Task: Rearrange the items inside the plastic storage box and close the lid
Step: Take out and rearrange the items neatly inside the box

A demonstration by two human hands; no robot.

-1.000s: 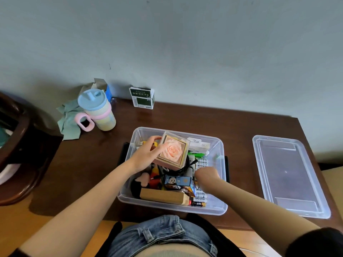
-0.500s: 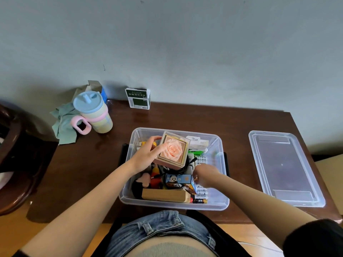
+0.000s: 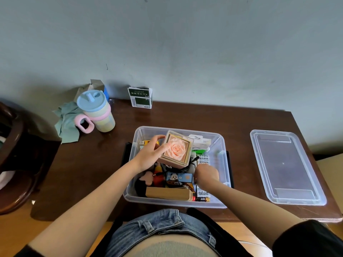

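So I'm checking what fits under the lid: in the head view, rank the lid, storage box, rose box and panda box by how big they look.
1. storage box and lid: look alike, no ranking.
2. rose box, gripped by the left hand.
3. panda box, beside the right hand.

A clear plastic storage box (image 3: 225,164) sits open on a dark wooden table (image 3: 185,117), packed with small items. The left hand (image 3: 150,154) holds a cube-shaped case with a peach rose (image 3: 177,150), tilted, above the clutter. The right hand (image 3: 206,173) is curled, reaching down among the items beside a panda-printed box (image 3: 178,178); what it holds cannot be told. A wooden block (image 3: 168,193) lies along the near wall. The lid (image 3: 285,167) lies flat to the right, apart. A pastel sippy cup (image 3: 97,111), green cloth (image 3: 67,121) and green carton (image 3: 140,97) stand near the wall.
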